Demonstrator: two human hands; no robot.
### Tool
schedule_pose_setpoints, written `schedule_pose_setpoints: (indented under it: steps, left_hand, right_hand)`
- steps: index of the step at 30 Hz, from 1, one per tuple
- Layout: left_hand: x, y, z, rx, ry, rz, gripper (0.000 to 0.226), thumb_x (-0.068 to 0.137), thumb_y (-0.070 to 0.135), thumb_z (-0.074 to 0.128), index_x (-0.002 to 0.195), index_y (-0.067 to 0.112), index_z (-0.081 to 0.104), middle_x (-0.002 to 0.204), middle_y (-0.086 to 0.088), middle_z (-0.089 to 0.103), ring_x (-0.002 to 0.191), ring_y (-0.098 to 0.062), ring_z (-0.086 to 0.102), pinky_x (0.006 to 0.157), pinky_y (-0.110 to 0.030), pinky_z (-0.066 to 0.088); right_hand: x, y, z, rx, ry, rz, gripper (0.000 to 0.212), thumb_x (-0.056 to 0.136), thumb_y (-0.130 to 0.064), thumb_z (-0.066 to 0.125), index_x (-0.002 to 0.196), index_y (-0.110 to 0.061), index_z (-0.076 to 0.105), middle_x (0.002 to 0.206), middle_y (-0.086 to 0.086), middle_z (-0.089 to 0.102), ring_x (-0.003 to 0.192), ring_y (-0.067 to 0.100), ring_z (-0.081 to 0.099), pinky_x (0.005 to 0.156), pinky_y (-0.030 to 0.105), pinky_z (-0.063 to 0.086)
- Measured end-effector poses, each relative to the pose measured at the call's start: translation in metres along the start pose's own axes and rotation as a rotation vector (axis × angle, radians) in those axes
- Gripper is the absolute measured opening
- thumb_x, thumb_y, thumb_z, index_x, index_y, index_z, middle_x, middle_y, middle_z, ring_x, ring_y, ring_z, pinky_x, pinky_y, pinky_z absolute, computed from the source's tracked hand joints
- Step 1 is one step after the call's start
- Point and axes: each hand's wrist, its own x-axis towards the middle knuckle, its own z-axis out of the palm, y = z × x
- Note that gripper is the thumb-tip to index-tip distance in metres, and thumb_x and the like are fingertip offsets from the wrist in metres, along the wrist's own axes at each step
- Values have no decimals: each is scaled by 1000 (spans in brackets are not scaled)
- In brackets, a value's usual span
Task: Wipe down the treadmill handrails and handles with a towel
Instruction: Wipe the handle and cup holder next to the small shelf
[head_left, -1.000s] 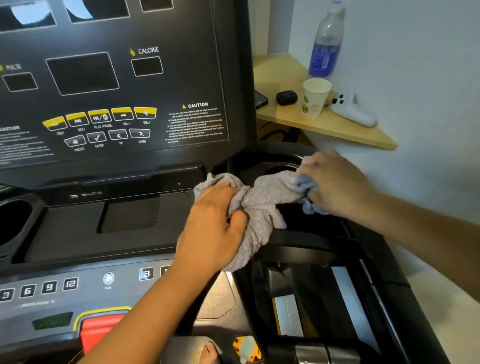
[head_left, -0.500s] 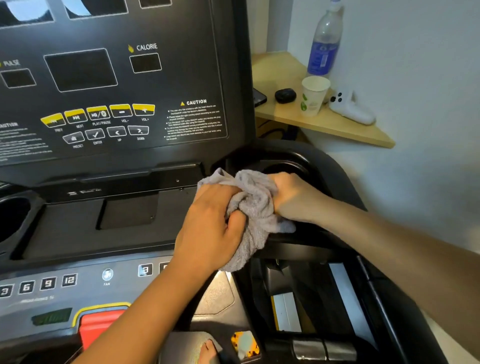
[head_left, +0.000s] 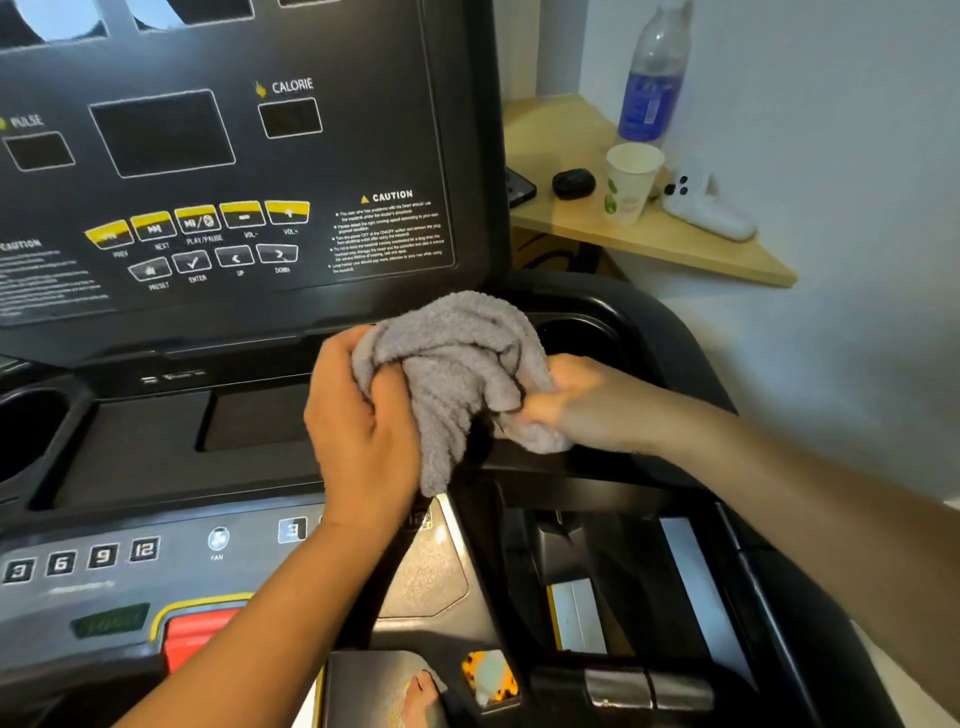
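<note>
A grey towel (head_left: 457, 374) is bunched up between both hands, just above the right side of the black treadmill console (head_left: 156, 447). My left hand (head_left: 358, 426) grips its left and lower part. My right hand (head_left: 582, 400) clutches its right end, close to the right cup holder (head_left: 576, 338). The black right handrail (head_left: 769, 597) runs down to the lower right, under my right forearm. A metal grip sensor (head_left: 644, 688) shows on a lower handle at the bottom.
A wooden corner shelf (head_left: 675, 244) at the right wall carries a water bottle (head_left: 654, 78), a paper cup (head_left: 628, 182), a white device (head_left: 706, 208) and a small black case (head_left: 574, 183). A red stop button (head_left: 200, 634) sits at the bottom left. The left cup holder (head_left: 26, 431) is at the left edge.
My right hand has drawn in leftward from the right handrail toward my left hand. The towel went from stretched between the hands to bunched into a ball and lifted slightly.
</note>
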Motion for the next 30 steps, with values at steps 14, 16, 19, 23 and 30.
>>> schedule_pose_setpoints:
  steps: [14, 16, 19, 23, 30]
  left_hand:
    - [2, -3, 0, -60, 64, -47, 15, 99, 11, 45, 92, 22, 53, 83, 16, 55, 73, 7, 52, 66, -7, 38]
    - [1, -2, 1, -12, -2, 25, 19, 98, 11, 50, 89, 27, 56, 83, 11, 58, 74, 1, 52, 68, -9, 39]
    - [2, -3, 1, -22, -4, 37, 26, 98, 11, 50, 87, 34, 55, 83, 12, 58, 75, 1, 53, 69, -11, 40]
    - [1, -3, 1, -36, 6, 29, 19, 98, 10, 49, 91, 26, 56, 82, 15, 57, 75, 3, 53, 69, -9, 39]
    - [1, -3, -1, -29, -10, 55, 31, 97, 10, 49, 87, 40, 53, 84, 15, 58, 77, 2, 54, 70, -12, 40]
  right_hand:
    - [-49, 10, -41, -528, -282, 21, 13, 82, -56, 62, 81, -46, 55, 80, -21, 61, 71, -3, 57, 73, 21, 41]
    - [-38, 3, -37, -436, -283, 35, 29, 87, -61, 48, 71, -40, 60, 72, -21, 63, 67, -3, 58, 79, 27, 46]
    - [-17, -12, -13, 103, -276, 112, 50, 73, -71, 46, 100, -33, 63, 102, -10, 67, 103, 9, 61, 106, 37, 40]
    - [0, -15, 1, 262, -201, 130, 26, 91, -48, 50, 102, -27, 61, 104, -4, 65, 104, 15, 60, 108, 38, 36]
    - [-15, 3, -23, -559, -92, 17, 62, 82, -64, 57, 134, -33, 48, 148, -5, 39, 134, 18, 38, 108, 40, 37]
